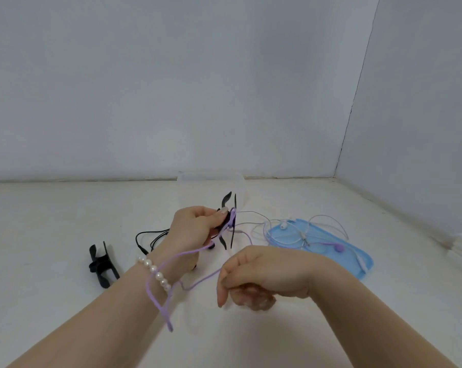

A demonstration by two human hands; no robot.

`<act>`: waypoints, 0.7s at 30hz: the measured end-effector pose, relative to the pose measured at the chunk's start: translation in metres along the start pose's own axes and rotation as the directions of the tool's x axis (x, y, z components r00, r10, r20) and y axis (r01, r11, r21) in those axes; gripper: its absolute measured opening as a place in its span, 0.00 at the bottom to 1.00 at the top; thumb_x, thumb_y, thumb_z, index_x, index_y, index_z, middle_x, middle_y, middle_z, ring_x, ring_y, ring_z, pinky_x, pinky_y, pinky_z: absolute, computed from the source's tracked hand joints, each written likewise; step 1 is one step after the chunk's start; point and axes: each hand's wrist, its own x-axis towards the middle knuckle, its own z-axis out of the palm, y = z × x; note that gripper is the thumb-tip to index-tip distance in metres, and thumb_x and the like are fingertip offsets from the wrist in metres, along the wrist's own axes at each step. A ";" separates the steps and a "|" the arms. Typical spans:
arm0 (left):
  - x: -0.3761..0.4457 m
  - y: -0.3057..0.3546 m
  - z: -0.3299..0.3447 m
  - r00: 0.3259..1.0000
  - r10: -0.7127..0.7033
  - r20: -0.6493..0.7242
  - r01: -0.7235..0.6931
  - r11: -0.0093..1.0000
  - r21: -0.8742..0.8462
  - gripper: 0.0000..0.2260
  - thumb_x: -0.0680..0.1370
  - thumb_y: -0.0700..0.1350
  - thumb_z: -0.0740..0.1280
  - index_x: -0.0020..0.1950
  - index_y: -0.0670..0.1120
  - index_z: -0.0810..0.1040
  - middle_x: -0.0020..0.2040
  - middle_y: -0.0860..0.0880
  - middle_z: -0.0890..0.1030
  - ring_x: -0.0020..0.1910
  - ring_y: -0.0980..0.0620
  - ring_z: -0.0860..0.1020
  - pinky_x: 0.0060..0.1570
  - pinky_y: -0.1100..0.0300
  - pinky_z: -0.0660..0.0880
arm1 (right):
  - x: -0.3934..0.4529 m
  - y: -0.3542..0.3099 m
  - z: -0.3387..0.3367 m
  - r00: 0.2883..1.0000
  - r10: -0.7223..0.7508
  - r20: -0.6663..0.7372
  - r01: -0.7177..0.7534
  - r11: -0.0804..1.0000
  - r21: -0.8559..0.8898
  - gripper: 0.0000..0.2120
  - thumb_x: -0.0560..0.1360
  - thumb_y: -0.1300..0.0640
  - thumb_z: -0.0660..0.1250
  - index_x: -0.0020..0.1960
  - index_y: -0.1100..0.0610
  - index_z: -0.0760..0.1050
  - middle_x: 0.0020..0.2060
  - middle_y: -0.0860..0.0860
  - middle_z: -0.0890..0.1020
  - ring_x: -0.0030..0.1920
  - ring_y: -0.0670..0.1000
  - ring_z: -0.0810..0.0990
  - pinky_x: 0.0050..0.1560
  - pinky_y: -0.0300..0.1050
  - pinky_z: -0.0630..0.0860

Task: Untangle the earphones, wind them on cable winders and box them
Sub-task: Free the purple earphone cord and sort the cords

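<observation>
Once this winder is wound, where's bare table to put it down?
Bare table lies left of the spare black winder, and in front of the blue lid at near right. Crowded: the middle, where black earphones, the left hand, purple cable and pale cables cluster.

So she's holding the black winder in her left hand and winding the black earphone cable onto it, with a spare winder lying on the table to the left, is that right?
Not quite: the head view shows the cable on the winder in her left hand is the purple cable, not the black one. The black earphones lie on the table. The spare winder does lie to the left.
</observation>
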 end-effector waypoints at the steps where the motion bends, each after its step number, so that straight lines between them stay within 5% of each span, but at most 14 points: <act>1: 0.000 0.000 0.001 1.000 0.005 0.008 -0.005 1.000 -0.021 0.08 0.74 0.42 0.70 0.36 0.40 0.79 0.31 0.45 0.80 0.25 0.55 0.72 0.32 0.61 0.64 | 0.000 0.000 -0.001 0.999 0.022 -0.045 -0.022 1.000 -0.002 0.14 0.76 0.64 0.56 0.38 0.58 0.77 0.26 0.51 0.71 0.24 0.47 0.65 0.26 0.38 0.61; 5: -0.002 -0.001 0.004 0.998 0.055 0.005 -0.055 0.996 -0.064 0.07 0.74 0.40 0.69 0.36 0.42 0.78 0.30 0.48 0.80 0.32 0.52 0.75 0.39 0.58 0.66 | -0.006 0.002 -0.017 0.890 0.125 -0.438 -0.112 0.992 0.054 0.11 0.69 0.64 0.58 0.29 0.59 0.74 0.25 0.53 0.71 0.23 0.49 0.65 0.25 0.38 0.61; 8: -0.002 -0.001 0.004 0.995 0.100 -0.024 -0.101 0.993 -0.056 0.05 0.74 0.41 0.70 0.38 0.42 0.79 0.34 0.46 0.80 0.31 0.55 0.76 0.36 0.63 0.69 | -0.008 0.005 -0.030 0.798 0.123 -0.590 0.018 0.974 0.227 0.21 0.75 0.48 0.59 0.32 0.61 0.79 0.26 0.55 0.74 0.24 0.50 0.69 0.26 0.39 0.66; 11: -0.003 -0.002 0.005 0.984 0.164 -0.065 -0.163 0.986 0.017 0.05 0.73 0.42 0.71 0.37 0.44 0.79 0.33 0.47 0.79 0.31 0.56 0.75 0.32 0.62 0.68 | 0.000 0.007 -0.023 0.827 0.114 -0.550 0.030 0.969 0.246 0.27 0.73 0.37 0.62 0.40 0.62 0.81 0.31 0.55 0.80 0.30 0.50 0.77 0.33 0.41 0.73; 15: -0.004 -0.003 0.007 0.973 0.199 -0.115 -0.197 0.980 0.030 0.05 0.72 0.42 0.72 0.37 0.45 0.79 0.32 0.49 0.79 0.31 0.56 0.75 0.32 0.63 0.69 | 0.017 0.008 -0.003 0.859 -0.067 -0.508 0.149 0.981 0.123 0.10 0.77 0.59 0.64 0.40 0.61 0.79 0.30 0.53 0.81 0.28 0.45 0.79 0.36 0.36 0.76; 21: -0.001 0.003 0.000 0.982 0.063 -0.177 -0.091 0.983 -0.157 0.05 0.74 0.42 0.71 0.41 0.41 0.79 0.32 0.49 0.79 0.27 0.58 0.75 0.32 0.65 0.68 | 0.013 0.002 0.002 0.921 -0.184 -0.344 0.213 0.976 0.048 0.09 0.81 0.63 0.55 0.49 0.58 0.74 0.32 0.55 0.81 0.28 0.48 0.80 0.33 0.37 0.76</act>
